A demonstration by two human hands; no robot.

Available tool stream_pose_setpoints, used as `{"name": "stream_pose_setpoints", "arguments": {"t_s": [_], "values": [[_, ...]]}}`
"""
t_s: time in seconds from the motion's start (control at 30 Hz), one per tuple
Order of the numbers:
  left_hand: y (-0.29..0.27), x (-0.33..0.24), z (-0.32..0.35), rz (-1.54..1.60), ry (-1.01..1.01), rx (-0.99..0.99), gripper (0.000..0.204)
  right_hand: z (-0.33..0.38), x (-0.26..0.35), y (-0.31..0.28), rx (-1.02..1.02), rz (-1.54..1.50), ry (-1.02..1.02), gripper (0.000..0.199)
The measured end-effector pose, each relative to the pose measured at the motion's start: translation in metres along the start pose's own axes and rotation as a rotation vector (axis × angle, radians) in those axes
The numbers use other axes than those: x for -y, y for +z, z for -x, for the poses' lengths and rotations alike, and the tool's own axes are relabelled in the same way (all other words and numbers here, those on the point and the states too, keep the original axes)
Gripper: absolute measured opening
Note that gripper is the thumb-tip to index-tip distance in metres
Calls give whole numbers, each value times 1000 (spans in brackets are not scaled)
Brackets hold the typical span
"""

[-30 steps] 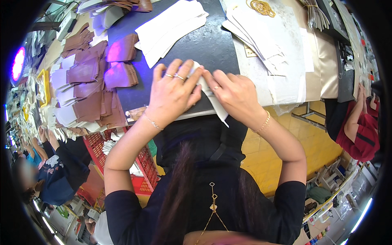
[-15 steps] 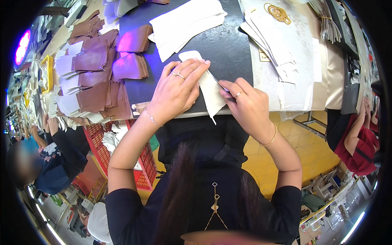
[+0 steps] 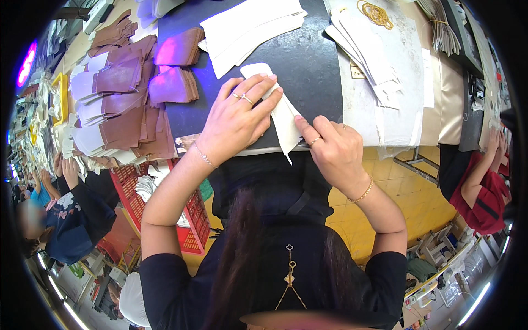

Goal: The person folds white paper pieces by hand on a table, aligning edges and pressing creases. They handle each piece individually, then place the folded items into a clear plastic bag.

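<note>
White piece under left hand, tip past mat edge, room ahead

From head height, one wide fisheye view looks steeply down, close over the flat, black-topped counter.

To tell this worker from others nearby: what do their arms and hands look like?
The left hand, ungloved, has two rings and a thin silvery bracelet; the right hand, also ungloved, a ring and a gold-coloured chain bracelet. Both sleeves are short and black.
</note>
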State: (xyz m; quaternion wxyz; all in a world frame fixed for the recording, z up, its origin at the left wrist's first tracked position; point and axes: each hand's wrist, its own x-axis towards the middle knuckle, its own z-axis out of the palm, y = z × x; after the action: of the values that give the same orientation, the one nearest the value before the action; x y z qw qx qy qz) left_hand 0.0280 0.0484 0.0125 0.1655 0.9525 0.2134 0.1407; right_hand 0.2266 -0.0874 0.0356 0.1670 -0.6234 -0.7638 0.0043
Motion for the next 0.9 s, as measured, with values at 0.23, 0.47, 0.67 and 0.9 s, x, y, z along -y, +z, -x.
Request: {"name": "stream_pose_setpoints", "arguments": {"t_s": [0.23,0.47,0.67,0.9], "values": [[-3,-1,3,-48,24,69,47,1,-2,-3,18,46,-10,31],[-7,-3,2,-74,31,121,48,0,-6,-3,30,50,-32,31],[-9,-5,3,-77,60,151,55,1,-8,-4,52,53,-59,33],[-8,-4,3,-65,23,57,41,-7,-9,0,37,61,-102,36]]}}
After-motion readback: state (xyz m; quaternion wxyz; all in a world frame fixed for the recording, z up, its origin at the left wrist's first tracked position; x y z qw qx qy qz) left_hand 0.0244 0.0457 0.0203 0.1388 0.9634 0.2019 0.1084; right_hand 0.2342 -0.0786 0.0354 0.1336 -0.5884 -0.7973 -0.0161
